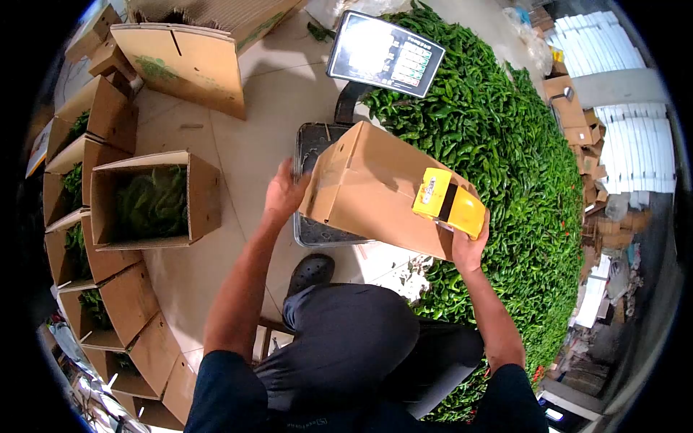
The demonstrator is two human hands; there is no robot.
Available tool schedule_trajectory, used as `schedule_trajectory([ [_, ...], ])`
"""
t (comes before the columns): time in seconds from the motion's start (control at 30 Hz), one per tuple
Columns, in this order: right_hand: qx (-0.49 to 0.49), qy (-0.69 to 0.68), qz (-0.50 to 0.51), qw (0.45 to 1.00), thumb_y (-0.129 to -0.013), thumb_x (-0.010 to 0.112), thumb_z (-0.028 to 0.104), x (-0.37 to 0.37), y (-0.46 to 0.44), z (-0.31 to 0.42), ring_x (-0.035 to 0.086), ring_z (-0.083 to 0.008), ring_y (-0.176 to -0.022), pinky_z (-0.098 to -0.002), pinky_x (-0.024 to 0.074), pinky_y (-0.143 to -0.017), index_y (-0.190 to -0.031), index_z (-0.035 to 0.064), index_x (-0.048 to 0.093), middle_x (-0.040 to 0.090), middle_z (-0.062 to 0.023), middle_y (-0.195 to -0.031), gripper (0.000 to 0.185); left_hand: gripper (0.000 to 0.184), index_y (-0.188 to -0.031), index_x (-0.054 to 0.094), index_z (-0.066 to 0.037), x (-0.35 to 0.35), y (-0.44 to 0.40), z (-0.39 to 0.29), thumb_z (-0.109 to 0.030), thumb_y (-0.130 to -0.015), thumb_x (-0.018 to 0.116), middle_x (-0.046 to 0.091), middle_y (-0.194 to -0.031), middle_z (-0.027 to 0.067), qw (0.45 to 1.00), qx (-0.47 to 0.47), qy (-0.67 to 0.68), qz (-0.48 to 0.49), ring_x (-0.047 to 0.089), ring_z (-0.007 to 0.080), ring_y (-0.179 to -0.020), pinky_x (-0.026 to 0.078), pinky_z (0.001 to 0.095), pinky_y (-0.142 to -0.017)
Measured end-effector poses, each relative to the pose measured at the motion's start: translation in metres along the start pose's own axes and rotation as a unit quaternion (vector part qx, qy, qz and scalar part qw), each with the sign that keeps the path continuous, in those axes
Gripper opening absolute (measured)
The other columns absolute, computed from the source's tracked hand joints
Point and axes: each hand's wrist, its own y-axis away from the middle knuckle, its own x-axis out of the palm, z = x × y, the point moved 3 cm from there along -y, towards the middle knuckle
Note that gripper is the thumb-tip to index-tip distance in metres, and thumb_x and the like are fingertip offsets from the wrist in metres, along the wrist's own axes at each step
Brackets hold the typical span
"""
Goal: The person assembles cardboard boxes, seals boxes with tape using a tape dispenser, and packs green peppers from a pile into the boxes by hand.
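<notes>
Cardboard box [375, 173], tilted over the scale's black platform [315, 231], with green peppers [512, 166] heaped close by on the right! My right hand [471, 247] grips the yellow tape dispenser [455, 204] over the box's side; my left hand [286, 193] looks spread wide at the other end, and from out here I can't tell whether it touches. There's the danger: should the dispenser press while that end lacks support, the box could twist, slip and tumble into the peppers.
</notes>
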Motion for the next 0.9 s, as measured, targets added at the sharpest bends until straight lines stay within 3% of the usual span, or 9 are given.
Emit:
schedule_trajectory([
  [0.07,0.004,0.010,0.003,1.000,-0.089,0.062,-0.004,-0.002,0.002,-0.002,0.055,-0.0167,-0.117,-0.0312,0.0430,-0.103,-0.131,-0.0004,0.049,0.058,-0.0099,-0.130,0.043,0.081,-0.157,0.017,0.000,-0.023,0.036,-0.093,-0.056,-0.103,0.040,0.028,-0.160,0.0218,0.938,0.179,0.296,0.000,0.026,0.0287,-0.149,0.026,0.0388,-0.119],
  [0.1,0.009,-0.011,-0.003,1.000,-0.089,0.062,-0.004,-0.001,0.003,-0.003,0.055,-0.0164,-0.116,-0.0311,0.0434,-0.102,-0.130,-0.0004,0.049,0.059,-0.0097,-0.129,0.043,0.079,-0.159,0.005,-0.003,-0.030,0.048,-0.129,-0.056,-0.105,0.028,0.000,-0.167,0.0128,0.907,0.245,0.329,0.094,-0.001,0.0249,-0.154,0.005,0.0366,-0.124],
  [0.17,0.013,-0.053,-0.018,0.998,-0.089,0.062,-0.004,0.001,0.002,-0.006,0.056,-0.0158,-0.114,-0.0308,0.0443,-0.101,-0.129,-0.0005,0.049,0.059,-0.0092,-0.127,0.042,0.077,-0.160,0.003,-0.006,-0.012,0.051,-0.159,-0.057,-0.106,0.022,0.005,-0.167,0.0133,0.922,0.274,0.228,0.153,0.006,0.0249,-0.154,0.008,0.0362,-0.123],
  [0.23,0.015,-0.016,-0.014,1.000,-0.089,0.062,-0.005,-0.004,0.003,-0.013,0.057,-0.0156,-0.112,-0.0306,0.0455,-0.100,-0.128,-0.0010,0.049,0.061,-0.0088,-0.125,0.041,0.076,-0.160,0.007,-0.007,0.004,0.032,-0.134,-0.057,-0.106,0.024,0.008,-0.167,0.0137,0.889,0.225,0.349,0.193,0.010,0.0254,-0.153,0.011,0.0366,-0.123],
  [0.33,0.003,0.043,-0.007,0.999,-0.090,0.060,-0.003,-0.005,0.005,-0.013,0.058,-0.0170,-0.113,-0.0308,0.0457,-0.100,-0.130,-0.0012,0.049,0.060,-0.0095,-0.124,0.042,0.081,-0.158,0.016,-0.004,0.032,0.006,-0.069,-0.061,-0.103,0.033,0.015,-0.165,0.0156,0.915,0.044,0.370,0.153,0.018,0.0274,-0.151,0.021,0.0382,-0.121],
  [0.43,0.018,0.002,0.005,1.000,-0.096,0.057,0.006,0.001,0.004,0.003,0.049,-0.0242,-0.131,-0.0351,0.0377,-0.110,-0.136,-0.0033,0.045,0.050,-0.0179,-0.144,0.042,0.080,-0.159,0.010,-0.003,0.027,-0.014,-0.017,-0.057,-0.104,0.033,0.015,-0.165,0.0156,0.985,-0.047,0.138,0.088,0.012,0.0260,-0.153,0.014,0.0373,-0.123],
  [0.63,0.075,-0.029,0.006,0.997,-0.093,0.056,-0.002,0.003,0.006,0.019,0.055,-0.0234,-0.122,-0.0325,0.0420,-0.105,-0.137,-0.0032,0.045,0.058,-0.0158,-0.131,0.045,0.106,-0.158,0.011,-0.001,-0.043,0.059,-0.156,-0.036,-0.082,0.076,0.015,-0.164,0.0213,0.905,0.406,0.055,0.113,0.017,0.0339,-0.152,0.015,0.0408,-0.123],
  [0.67,0.053,-0.017,0.007,0.998,-0.093,0.056,-0.002,0.002,0.005,0.017,0.056,-0.0235,-0.121,-0.0321,0.0427,-0.104,-0.136,-0.0034,0.044,0.058,-0.0159,-0.130,0.045,0.116,-0.158,0.009,-0.001,-0.036,0.052,-0.153,-0.023,-0.070,0.082,0.015,-0.164,0.0222,0.904,0.410,0.006,0.122,0.017,0.0345,-0.152,0.016,0.0411,-0.123],
  [0.9,0.051,0.046,0.031,0.997,-0.093,0.059,-0.001,-0.005,0.008,0.009,0.058,-0.0226,-0.118,-0.0314,0.0463,-0.100,-0.139,-0.0102,0.034,0.058,-0.0173,-0.130,0.053,0.111,-0.158,0.009,-0.002,-0.010,0.046,-0.142,-0.013,-0.069,0.074,0.019,-0.162,0.0219,0.908,0.363,0.154,0.142,0.019,0.0388,-0.150,0.019,0.0453,-0.122],
])
